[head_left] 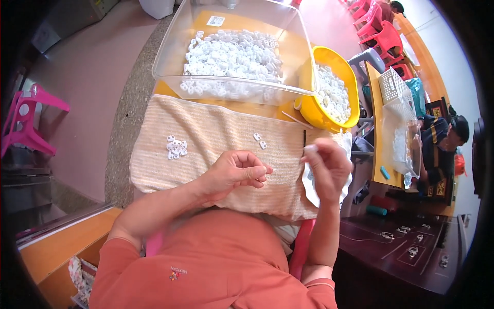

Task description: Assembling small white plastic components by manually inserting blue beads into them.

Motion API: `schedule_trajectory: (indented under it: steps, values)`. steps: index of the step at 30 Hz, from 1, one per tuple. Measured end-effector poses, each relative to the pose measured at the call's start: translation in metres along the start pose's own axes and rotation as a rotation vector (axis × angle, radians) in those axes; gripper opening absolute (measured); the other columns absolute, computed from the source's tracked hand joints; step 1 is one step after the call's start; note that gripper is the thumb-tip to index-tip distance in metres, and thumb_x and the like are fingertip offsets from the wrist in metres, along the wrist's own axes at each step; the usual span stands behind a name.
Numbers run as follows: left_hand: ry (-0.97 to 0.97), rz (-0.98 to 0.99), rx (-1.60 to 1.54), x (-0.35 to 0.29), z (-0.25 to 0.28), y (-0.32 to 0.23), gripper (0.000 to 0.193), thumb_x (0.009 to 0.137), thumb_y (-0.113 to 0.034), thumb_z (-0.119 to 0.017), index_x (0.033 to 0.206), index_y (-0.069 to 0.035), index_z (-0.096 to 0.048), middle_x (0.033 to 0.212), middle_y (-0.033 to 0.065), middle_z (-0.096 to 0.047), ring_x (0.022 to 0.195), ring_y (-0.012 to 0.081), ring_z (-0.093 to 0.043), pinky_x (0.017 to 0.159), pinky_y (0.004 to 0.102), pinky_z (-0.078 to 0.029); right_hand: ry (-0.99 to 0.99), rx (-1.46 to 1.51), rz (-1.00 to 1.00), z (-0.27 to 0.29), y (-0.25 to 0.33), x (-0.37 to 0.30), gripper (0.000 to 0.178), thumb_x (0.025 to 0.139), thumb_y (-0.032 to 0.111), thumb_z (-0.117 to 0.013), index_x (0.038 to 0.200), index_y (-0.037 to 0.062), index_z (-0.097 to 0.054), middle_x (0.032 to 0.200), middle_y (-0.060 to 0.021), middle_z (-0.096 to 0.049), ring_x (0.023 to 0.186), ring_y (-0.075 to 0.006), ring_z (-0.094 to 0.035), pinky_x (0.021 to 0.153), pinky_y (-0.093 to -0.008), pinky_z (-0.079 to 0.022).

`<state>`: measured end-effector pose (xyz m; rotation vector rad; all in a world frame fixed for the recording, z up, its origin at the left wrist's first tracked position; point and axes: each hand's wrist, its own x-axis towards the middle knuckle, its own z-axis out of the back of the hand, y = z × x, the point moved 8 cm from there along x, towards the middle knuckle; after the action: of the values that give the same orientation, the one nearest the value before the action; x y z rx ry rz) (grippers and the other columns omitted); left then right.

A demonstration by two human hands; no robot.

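Currently left hand (pixel 234 172) curled shut near the beige cloth (pixel 216 129)'s front edge, contents unclear. Right hand (pixel 329 167) pinches a small white piece (pixel 310 149) at the cloth's right edge. Loose white pieces (pixel 176 147) mid-left; clear bin (pixel 231 51) and yellow bowl (pixel 332 90) crowd the far edge.

Upper centre, a clear plastic bin (pixel 175 46) sits loaded with white parts, and right beside it a yellow bowl (pixel 309 105) holds more. Far left, a pink plastic stool (pixel 25 126) stands on the floor. Upper right, a row of red chairs (pixel 383 31). At the right edge a white basket (pixel 393 85) rests on a second desk (pixel 377 134), where another person (pixel 442 141) sits. Lower right, a dark wooden desk (pixel 401 257).
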<state>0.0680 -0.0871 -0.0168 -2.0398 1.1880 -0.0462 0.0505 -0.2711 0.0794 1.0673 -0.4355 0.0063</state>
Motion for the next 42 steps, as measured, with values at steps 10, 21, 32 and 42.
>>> schedule_trajectory:
  steps: [10,21,32,42]
  values:
    - [0.033,-0.08,0.132,-0.002,-0.004,-0.005,0.013,0.086,-0.013,-0.069,0.09,-0.002,-0.064,0.104,0.012,-0.065,0.084,0.0106,-0.062,0.076,0.0261,-0.054,-0.227,-0.288,0.059,0.072,-0.028,0.1,0.025,0.087,0.006,-0.067,0.11,-0.0038,-0.064,0.088,-0.006,-0.067,0.063,-0.0057,-0.056,0.056,-0.0194,-0.045]
    - [0.093,-0.555,0.717,-0.018,-0.027,-0.023,0.013,0.081,-0.01,-0.072,0.085,-0.001,-0.063,0.081,0.0065,-0.065,0.073,0.0123,-0.062,0.064,0.0267,-0.051,0.13,-0.198,0.084,-0.01,-0.004,0.035,0.014,0.083,-0.002,-0.067,0.097,-0.0009,-0.065,0.081,0.0003,-0.061,0.066,-0.0048,-0.052,0.059,-0.0191,-0.043]
    - [0.081,-0.972,1.022,-0.039,-0.041,-0.03,0.016,0.079,-0.013,-0.072,0.077,-0.004,-0.059,0.071,0.0103,-0.06,0.064,0.0272,-0.062,0.055,0.0364,-0.048,0.454,-0.502,0.058,-0.095,-0.016,0.013,0.018,0.08,0.01,-0.067,0.095,0.0015,-0.067,0.089,-0.0122,-0.063,0.076,-0.0298,-0.063,0.068,-0.0358,-0.05]
    - [-0.146,-0.781,0.879,-0.031,-0.022,-0.032,0.012,0.08,-0.011,-0.072,0.081,-0.002,-0.064,0.073,0.0102,-0.064,0.063,0.0181,-0.062,0.056,0.0308,-0.049,0.364,-0.239,-0.085,-0.081,-0.028,0.005,0.012,0.081,0.003,-0.069,0.09,-0.0019,-0.064,0.076,-0.0059,-0.063,0.066,-0.0131,-0.061,0.06,-0.0281,-0.049]
